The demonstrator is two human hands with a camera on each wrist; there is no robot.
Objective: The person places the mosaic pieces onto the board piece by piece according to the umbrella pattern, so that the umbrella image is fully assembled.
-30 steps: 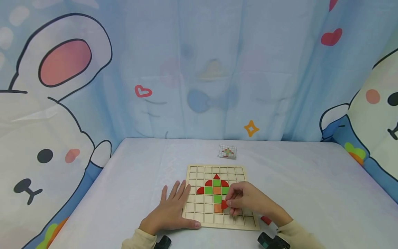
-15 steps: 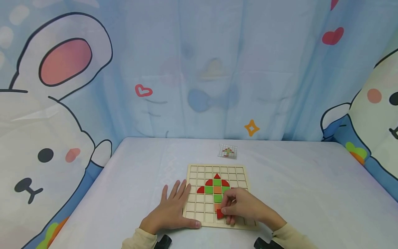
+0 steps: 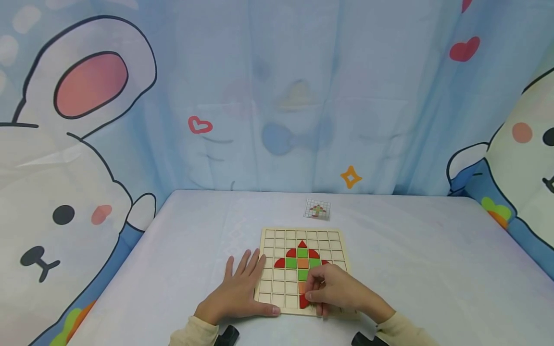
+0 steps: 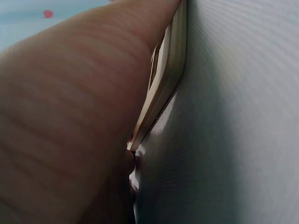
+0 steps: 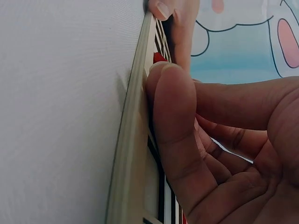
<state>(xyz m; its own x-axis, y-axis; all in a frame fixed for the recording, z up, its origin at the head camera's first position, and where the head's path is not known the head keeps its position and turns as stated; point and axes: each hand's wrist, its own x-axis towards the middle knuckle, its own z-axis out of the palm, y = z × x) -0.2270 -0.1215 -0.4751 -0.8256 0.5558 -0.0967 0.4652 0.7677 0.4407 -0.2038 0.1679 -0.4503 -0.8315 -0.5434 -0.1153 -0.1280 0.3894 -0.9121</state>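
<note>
A wooden grid board (image 3: 278, 288) lies on the table, with red, green and orange flat pieces set in its squares. My left hand (image 3: 233, 294) rests at the board's left edge, fingers spread and straight, thumb along the near left corner. My right hand (image 3: 336, 291) pinches a small red piece (image 3: 303, 302) between thumb and index finger, over the near row of the board, just below an orange square (image 3: 301, 287). Fingers partly cover this red piece, so its full shape is hidden. In the right wrist view only a bit of the red piece (image 5: 160, 58) shows beyond the fingertips.
Behind the board lies a small picture card (image 3: 317, 210) with a coloured grid pattern. A white cloth covers the table (image 3: 207, 226). A blue curtain (image 3: 294, 96) with cartoon animals hangs at the back.
My right hand has moved left and toward the near edge of the board, carrying the red piece from beside the column to below the orange square. The left hand has stayed in place.
</note>
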